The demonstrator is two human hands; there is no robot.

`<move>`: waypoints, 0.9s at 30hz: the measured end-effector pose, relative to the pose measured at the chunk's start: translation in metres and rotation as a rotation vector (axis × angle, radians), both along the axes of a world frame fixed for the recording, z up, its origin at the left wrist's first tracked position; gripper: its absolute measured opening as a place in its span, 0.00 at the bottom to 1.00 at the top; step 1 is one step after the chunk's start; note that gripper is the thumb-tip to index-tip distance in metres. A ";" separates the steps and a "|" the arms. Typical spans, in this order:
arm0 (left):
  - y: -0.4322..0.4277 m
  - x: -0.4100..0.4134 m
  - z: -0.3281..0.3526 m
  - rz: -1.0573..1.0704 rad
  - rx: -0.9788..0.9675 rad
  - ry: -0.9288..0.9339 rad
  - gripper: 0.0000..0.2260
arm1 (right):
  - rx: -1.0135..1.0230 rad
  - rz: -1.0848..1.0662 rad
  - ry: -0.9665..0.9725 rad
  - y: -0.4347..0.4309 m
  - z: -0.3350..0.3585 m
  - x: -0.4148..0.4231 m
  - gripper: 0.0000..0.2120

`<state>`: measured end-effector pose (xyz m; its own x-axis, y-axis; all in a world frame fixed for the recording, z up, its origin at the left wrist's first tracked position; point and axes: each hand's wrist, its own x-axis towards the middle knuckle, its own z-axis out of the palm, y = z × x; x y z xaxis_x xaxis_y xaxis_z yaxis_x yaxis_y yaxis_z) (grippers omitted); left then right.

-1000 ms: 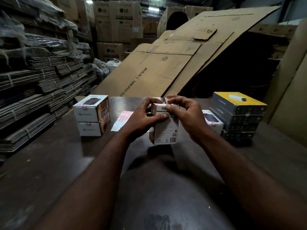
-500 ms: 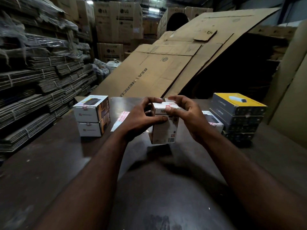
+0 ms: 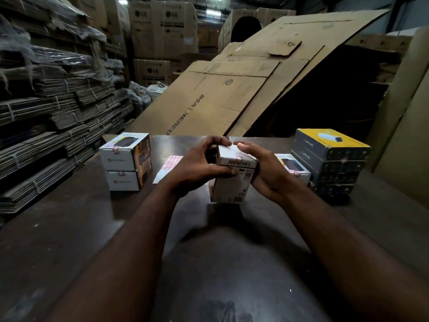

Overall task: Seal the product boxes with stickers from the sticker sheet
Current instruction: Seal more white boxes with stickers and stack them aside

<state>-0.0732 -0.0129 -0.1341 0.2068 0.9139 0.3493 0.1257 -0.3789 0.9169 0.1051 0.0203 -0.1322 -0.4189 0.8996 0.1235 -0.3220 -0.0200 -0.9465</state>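
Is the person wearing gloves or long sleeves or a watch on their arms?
No gloves! The left hand and the right hand are both bare. The left arm and the right arm are bare too; no sleeve shows anywhere in the picture. I see no watch, bracelet or ring, though the light is dim.
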 end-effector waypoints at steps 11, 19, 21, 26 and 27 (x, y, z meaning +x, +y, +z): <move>0.001 -0.003 0.001 0.007 -0.023 0.000 0.26 | 0.044 -0.040 -0.068 0.000 -0.004 -0.005 0.16; -0.001 -0.005 0.002 0.003 -0.028 0.020 0.25 | 0.079 -0.035 -0.111 -0.003 -0.002 -0.005 0.16; 0.001 -0.005 0.001 0.010 -0.027 0.022 0.26 | 0.057 -0.103 -0.110 -0.003 -0.002 -0.008 0.14; 0.004 -0.007 0.004 0.045 -0.058 -0.045 0.28 | 0.180 -0.085 -0.125 -0.004 -0.003 -0.009 0.24; 0.003 -0.008 0.005 0.047 -0.056 -0.055 0.28 | 0.213 -0.074 -0.145 -0.004 -0.004 -0.010 0.23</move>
